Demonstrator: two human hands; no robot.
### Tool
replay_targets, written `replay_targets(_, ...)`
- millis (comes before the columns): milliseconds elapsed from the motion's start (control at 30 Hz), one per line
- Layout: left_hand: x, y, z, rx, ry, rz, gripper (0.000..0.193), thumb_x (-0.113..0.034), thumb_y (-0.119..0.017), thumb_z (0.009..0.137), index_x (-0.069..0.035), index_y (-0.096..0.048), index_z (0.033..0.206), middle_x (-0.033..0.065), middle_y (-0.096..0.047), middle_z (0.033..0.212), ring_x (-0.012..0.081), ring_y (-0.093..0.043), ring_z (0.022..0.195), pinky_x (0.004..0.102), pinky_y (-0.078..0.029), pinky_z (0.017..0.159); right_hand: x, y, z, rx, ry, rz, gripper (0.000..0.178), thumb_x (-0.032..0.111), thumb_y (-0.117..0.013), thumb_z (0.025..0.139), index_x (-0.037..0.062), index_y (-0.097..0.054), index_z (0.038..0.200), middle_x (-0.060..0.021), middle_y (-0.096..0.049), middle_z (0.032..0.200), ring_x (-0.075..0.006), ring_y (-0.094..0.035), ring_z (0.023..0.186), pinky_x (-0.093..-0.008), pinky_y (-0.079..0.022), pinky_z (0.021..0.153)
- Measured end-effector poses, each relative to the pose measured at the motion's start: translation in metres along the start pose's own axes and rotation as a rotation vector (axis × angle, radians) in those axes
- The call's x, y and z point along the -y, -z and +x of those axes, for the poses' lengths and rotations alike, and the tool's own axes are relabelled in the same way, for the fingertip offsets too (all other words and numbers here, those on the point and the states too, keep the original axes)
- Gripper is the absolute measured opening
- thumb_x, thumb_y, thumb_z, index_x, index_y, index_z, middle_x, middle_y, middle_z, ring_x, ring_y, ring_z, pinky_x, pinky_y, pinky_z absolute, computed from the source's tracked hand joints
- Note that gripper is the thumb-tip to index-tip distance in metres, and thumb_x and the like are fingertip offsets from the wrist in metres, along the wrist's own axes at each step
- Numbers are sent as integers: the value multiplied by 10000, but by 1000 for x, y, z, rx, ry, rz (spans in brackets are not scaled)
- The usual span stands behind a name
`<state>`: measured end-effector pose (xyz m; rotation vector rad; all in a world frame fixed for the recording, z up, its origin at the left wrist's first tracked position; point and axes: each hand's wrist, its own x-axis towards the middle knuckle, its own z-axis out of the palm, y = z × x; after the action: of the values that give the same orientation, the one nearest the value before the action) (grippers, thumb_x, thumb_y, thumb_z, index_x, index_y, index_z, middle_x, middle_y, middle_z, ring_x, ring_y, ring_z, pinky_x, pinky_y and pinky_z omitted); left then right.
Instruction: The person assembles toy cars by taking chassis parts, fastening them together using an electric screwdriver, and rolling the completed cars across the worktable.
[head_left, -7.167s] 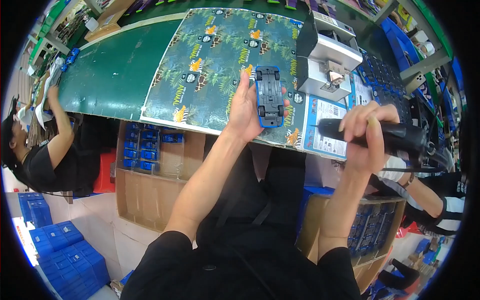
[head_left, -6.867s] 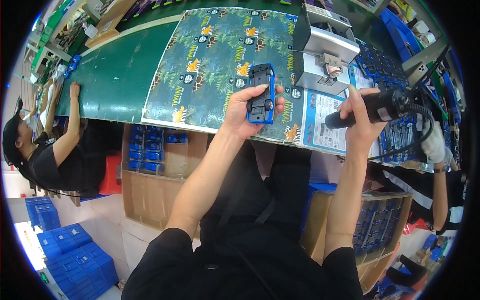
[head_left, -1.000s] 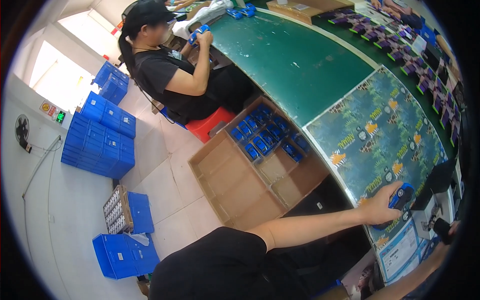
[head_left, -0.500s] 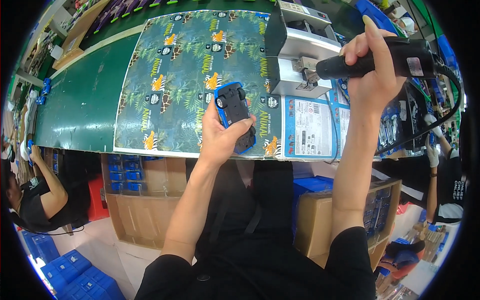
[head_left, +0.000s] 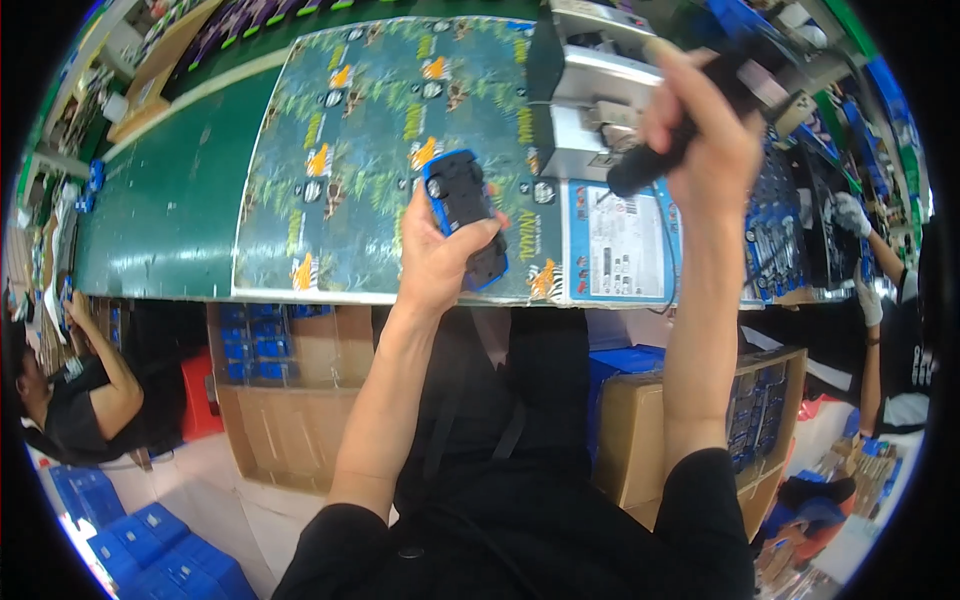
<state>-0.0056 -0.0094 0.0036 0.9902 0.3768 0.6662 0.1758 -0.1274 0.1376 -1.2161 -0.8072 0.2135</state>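
Observation:
My left hand [head_left: 432, 250] is closed around a blue toy car [head_left: 466, 195], held with its black underside up above the near part of the table; my thumb lies across the chassis. My right hand [head_left: 712, 150] grips a black electric screwdriver [head_left: 640, 172], blurred by motion, its nose pointing left and down. Its bit cannot be made out. Just left of that nose stands a silver metal screw feeder [head_left: 580, 150], apart from the tool.
Jungle-print card sheets [head_left: 380, 200] cover the green table [head_left: 160, 230]. A printed blue-and-white sheet [head_left: 620, 245] lies near the feeder. Cardboard boxes with blue parts stand below the edge, at left [head_left: 290, 420] and right [head_left: 630, 440]. Other people work at both sides.
The screwdriver has come away from the feeder, and its nose has swung down and left with my right hand. The toy car stays in my left hand, shifted slightly up.

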Motion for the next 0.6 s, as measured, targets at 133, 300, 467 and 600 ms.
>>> replay_targets(133,0,-7,5,24,-10,-25,537,86,-647,717,-5,-502,1226,110,-622,1045,225,-699,876,359,-570,778,21,0,-47,213,202,428,261,216,-445,994,2,-579,1062,-43,-485,693,-147,-480,518,-351,-459,583)
replay_targets(300,1,-3,6,8,-9,-74,533,71,-662,711,-1,-497,1213,114,-607,1046,210,-690,827,369,-583,758,7,-31,-86,212,193,383,204,264,-506,960,73,-550,1015,-19,-479,715,-118,-456,541,-302,-385,587)
replay_targets(467,0,1,3,3,16,-133,555,85,-682,732,-14,-491,1243,119,-618,1094,235,-688,866,381,-584,744,-7,-35,-96,205,157,441,97,138,-518,959,60,-466,935,-76,-505,713,-173,-511,537,-366,-493,606)
replay_targets(600,-3,2,0,-8,33,-170,549,79,-678,738,-10,-490,1247,124,-611,1106,236,-686,874,381,-583,739,-7,-42,-99,193,148,454,103,132,-536,954,58,-466,939,-78,-508,714,-175,-517,543,-366,-495,608)
